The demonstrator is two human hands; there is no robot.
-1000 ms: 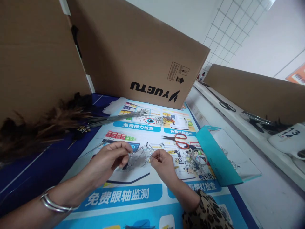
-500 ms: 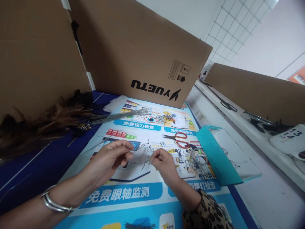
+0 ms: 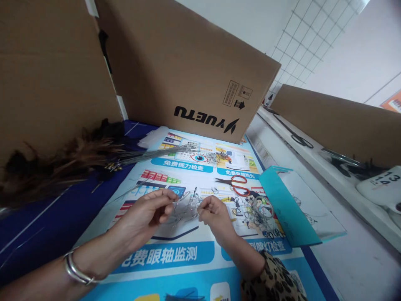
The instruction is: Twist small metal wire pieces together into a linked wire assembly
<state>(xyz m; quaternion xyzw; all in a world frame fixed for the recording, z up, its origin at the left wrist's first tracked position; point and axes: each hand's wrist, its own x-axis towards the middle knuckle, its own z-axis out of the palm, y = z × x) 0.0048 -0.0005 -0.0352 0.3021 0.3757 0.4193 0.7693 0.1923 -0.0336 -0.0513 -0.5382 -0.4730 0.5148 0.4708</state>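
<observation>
A tangle of thin wire pieces [image 3: 186, 209] lies on the printed sheet between my two hands. My left hand [image 3: 154, 209] is on its left, thumb and forefinger pinched together; what they hold is too small to make out. At the tangle's right edge, my right hand [image 3: 214, 216] is closed in a pinch on a thin wire, whose tip barely shows at the fingertips. Red-handled scissors [image 3: 238, 184] lie beyond my right hand with their blades pointing left. Right of that hand sits a heap of small rings and wire parts [image 3: 258, 209].
A teal folder [image 3: 286, 209] stands at the right. Thin metal rods [image 3: 150, 154] and dark brown feathers [image 3: 72, 163] lie to the left. Large cardboard panels [image 3: 188, 67] wall off the back and left. A white ledge [image 3: 313, 154] on the right carries black-handled scissors [image 3: 302, 140].
The camera view has shifted slightly, and my left hand appears a little farther right and lower. Both hands keep their pinched shape near the wire tangle.
</observation>
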